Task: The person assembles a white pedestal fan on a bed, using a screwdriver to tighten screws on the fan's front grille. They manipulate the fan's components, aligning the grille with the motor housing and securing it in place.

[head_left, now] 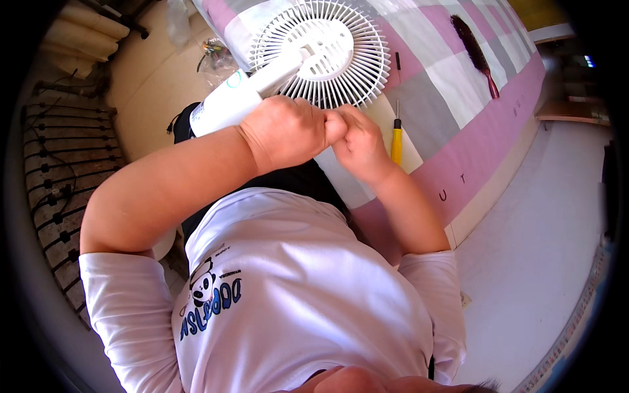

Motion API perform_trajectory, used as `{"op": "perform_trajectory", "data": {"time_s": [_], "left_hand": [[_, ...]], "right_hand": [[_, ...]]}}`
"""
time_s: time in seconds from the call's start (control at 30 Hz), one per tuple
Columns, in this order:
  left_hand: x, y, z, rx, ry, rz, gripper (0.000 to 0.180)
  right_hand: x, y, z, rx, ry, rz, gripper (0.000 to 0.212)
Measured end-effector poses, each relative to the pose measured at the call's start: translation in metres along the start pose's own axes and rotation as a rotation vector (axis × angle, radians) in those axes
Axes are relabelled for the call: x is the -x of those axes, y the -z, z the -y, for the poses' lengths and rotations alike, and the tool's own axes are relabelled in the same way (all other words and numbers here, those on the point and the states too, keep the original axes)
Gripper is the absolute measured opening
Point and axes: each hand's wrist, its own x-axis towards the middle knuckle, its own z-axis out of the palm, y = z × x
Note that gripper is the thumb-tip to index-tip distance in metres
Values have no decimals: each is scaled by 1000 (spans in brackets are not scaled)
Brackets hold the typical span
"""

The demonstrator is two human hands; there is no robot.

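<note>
My left hand is closed, the back of the hand facing up. My right hand is closed too, with its curled fingers pressed against the left hand's fingers. Whatever lies between them, if anything, is hidden. Just beyond my hands lies a white electric fan, its round ribbed rear grille facing up and its base pointing to the lower left. To the right of my right hand, a screwdriver with a yellow handle lies with its shaft pointing away from me. A short thin black rod rests farther off.
A checked pink, grey and white sheet covers the bed surface. A dark hairbrush lies on it at the right. Clear plastic bags sit beyond the fan's base, over the tiled floor. A black metal rack stands left.
</note>
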Motion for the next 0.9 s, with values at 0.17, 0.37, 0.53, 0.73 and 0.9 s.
{"op": "perform_trajectory", "data": {"time_s": [0.17,0.37,0.53,0.73,0.9], "left_hand": [[0,3,-10,117,158,72,13],[-10,24,7,194,186,242,28],[-13,28,31,387,-198,-35,21],[-7,20,30,202,-233,-98,10],[7,5,23,200,-58,23,15]], "right_hand": [[4,-9,11,85,18,-140,23],[1,-13,-2,63,53,-128,19],[0,-9,-1,78,40,-78,18],[-1,4,4,108,42,42,20],[-11,4,21,111,-131,61,18]]}}
